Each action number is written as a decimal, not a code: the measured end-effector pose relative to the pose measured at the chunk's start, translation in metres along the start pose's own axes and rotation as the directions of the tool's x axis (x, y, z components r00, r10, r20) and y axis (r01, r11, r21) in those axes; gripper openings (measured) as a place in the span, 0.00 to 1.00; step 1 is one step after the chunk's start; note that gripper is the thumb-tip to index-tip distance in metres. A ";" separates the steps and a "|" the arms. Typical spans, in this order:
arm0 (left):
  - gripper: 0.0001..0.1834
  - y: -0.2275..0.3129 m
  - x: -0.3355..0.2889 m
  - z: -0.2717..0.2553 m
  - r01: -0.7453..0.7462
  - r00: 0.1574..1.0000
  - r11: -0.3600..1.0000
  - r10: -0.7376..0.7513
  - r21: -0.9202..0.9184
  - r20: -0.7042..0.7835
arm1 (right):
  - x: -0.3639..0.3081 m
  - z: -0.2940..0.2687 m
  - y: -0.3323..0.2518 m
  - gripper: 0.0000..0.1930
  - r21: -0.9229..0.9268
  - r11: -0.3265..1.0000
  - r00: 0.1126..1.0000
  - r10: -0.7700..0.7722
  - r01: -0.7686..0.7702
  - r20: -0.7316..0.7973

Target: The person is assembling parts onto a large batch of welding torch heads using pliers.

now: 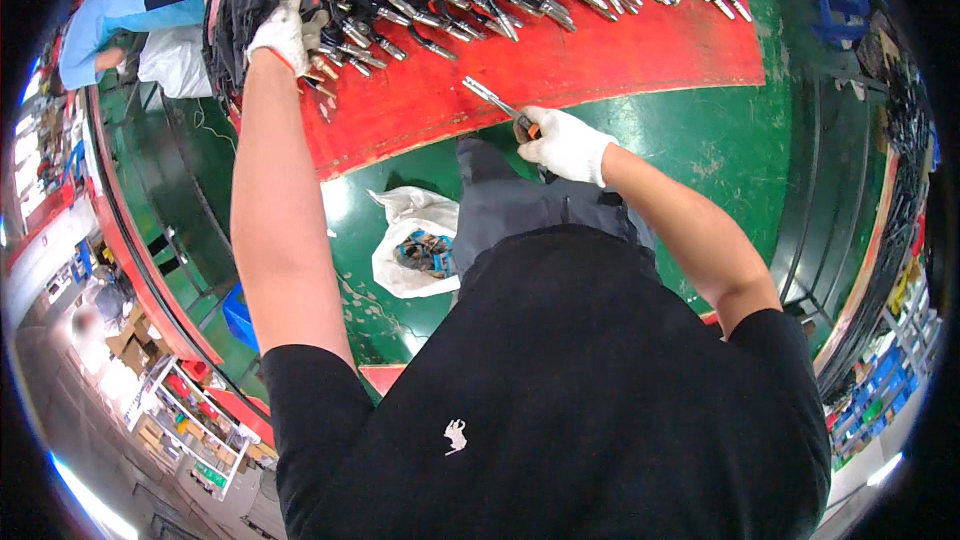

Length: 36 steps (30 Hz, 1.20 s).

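My left hand (pixel 280 35), in a white glove, reaches to the far left of the red table (pixel 430 110). Its fingers close on black cables (pixel 250 0) at the edge of a large pile; the exact grip is partly hidden. Many cables end in shiny silver metal tips (pixel 500 20) that point toward me, with a few coppery ones (pixel 322 68) beside my left hand. In front of my body, just off the table's near edge, my gloved right hand (pixel 568 145) is wrapped round a hand tool (pixel 492 97) with an orange-and-black handle. Its silver shaft points up and left, apart from the cables.
Below the table, a white sack (pixel 415 275) holding blue and brown pieces stands on the green floor (pixel 700 140) by my legs. Another person (pixel 130 0) in light blue works at the upper left near a white bag (pixel 175 62). More black cables (pixel 880 270) lie on a bench at right.
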<state>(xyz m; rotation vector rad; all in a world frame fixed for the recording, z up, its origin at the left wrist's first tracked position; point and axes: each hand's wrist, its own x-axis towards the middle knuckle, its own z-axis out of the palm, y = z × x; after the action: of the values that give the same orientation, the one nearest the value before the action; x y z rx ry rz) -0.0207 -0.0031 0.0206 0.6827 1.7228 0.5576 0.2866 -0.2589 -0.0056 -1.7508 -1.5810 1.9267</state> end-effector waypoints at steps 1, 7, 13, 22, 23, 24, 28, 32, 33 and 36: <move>0.32 -0.005 0.002 -0.004 0.004 1.000 0.994 -0.005 -0.110 -0.010 | -0.004 0.001 -0.006 0.14 0.149 0.987 0.998 -0.063 0.059 0.026; 0.25 -0.009 -0.010 0.004 0.046 0.999 0.970 -0.046 -0.237 0.007 | -0.019 0.007 -0.029 0.11 0.165 0.974 0.986 -0.162 0.154 0.033; 0.25 -0.018 0.015 -0.003 0.016 0.993 0.927 0.030 -0.374 0.118 | -0.035 0.007 -0.039 0.08 0.518 0.852 0.991 -0.123 0.081 0.048; 0.25 -0.046 0.093 -0.023 -0.154 0.973 0.967 0.185 -0.205 0.138 | -0.047 0.015 -0.051 0.09 0.495 0.861 0.991 -0.131 0.119 -0.011; 0.25 -0.045 0.083 -0.016 -0.129 0.973 0.957 0.173 -0.260 0.154 | -0.047 0.016 -0.051 0.09 0.489 0.865 0.992 -0.122 0.114 -0.016; 0.25 -0.044 0.073 -0.010 -0.102 0.973 0.944 0.161 -0.315 0.167 | -0.046 0.016 -0.051 0.09 0.482 0.868 0.992 -0.121 0.120 -0.029; 0.25 -0.036 0.044 0.004 -0.065 0.964 0.912 0.162 -0.404 0.212 | -0.041 0.015 -0.050 0.08 0.479 0.861 0.985 -0.146 0.171 -0.089; 0.21 -0.036 0.035 0.013 -0.002 0.960 0.853 0.147 -0.523 0.237 | -0.039 0.012 -0.062 0.08 0.482 0.860 0.984 -0.118 0.170 -0.135; 0.19 -0.040 0.041 0.012 -0.024 0.953 0.847 0.179 -0.531 0.243 | -0.038 0.012 -0.064 0.08 0.472 0.865 0.983 -0.108 0.168 -0.151; 0.19 -0.063 0.077 -0.009 -0.216 0.937 0.922 0.289 -0.322 0.197 | -0.029 0.013 -0.071 0.08 0.471 0.871 0.989 -0.091 0.136 -0.118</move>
<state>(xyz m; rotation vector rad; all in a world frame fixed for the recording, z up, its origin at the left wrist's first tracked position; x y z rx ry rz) -0.0533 0.0044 -0.0733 0.7302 1.2959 0.8590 0.2489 -0.2533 0.0621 -1.4747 -1.0264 1.9323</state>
